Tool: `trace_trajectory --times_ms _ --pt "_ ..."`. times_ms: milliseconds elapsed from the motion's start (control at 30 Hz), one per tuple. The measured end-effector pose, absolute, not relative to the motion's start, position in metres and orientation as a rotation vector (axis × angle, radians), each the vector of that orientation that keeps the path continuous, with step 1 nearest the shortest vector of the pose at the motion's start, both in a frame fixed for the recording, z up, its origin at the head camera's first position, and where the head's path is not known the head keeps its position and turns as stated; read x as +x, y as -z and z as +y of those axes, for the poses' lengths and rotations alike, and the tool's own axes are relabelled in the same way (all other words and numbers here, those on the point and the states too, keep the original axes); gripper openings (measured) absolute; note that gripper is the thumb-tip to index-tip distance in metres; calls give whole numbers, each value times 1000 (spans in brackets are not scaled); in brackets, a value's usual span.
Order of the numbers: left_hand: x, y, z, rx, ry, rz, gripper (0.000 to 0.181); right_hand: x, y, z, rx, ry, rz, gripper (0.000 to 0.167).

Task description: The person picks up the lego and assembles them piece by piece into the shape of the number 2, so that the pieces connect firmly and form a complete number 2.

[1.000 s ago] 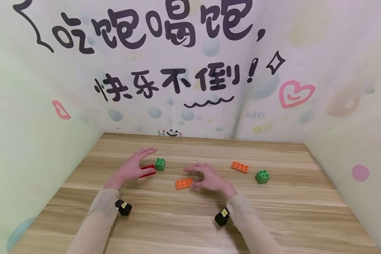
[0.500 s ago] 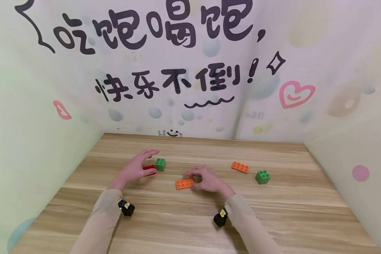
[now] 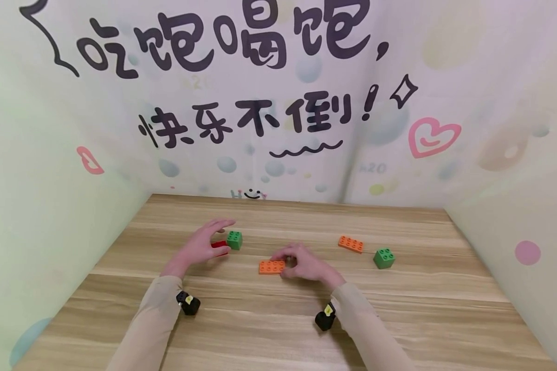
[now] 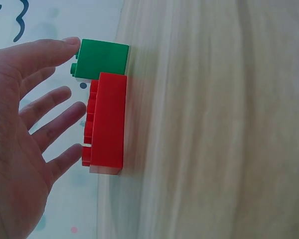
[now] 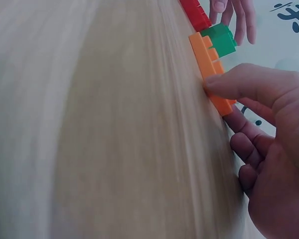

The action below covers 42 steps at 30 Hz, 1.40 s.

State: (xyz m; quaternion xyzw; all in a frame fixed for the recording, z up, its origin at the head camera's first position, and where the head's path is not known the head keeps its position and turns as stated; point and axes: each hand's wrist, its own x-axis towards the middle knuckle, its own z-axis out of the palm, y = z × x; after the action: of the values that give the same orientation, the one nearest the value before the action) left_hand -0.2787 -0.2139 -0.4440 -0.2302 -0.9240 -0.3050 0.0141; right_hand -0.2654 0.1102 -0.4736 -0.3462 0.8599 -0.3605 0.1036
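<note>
My right hand (image 5: 284,149) pinches the orange brick (image 5: 205,59) toward its right end, thumb on the near side. Green brick (image 5: 219,41) is past its left end, red brick (image 5: 195,15) farther left. Left hand (image 5: 238,20) beside the green one. Wood tabletop (image 5: 114,124).

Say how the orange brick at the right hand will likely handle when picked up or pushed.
The orange brick looks like moulded plastic, so it is probably stiff and light. Its wide, low shape suggests it would slide rather than tip. Straight edges make rolling unlikely.
</note>
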Motion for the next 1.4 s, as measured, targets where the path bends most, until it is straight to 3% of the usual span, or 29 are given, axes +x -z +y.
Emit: trace_trajectory --times_ms 433,1400 --pt "-281 444 -210 -698 967 -2899 70 -269 474 119 -988 1035 2439 47" --pt "-286 447 -207 -759 1025 -2890 59 -251 469 155 -966 987 2401 45"
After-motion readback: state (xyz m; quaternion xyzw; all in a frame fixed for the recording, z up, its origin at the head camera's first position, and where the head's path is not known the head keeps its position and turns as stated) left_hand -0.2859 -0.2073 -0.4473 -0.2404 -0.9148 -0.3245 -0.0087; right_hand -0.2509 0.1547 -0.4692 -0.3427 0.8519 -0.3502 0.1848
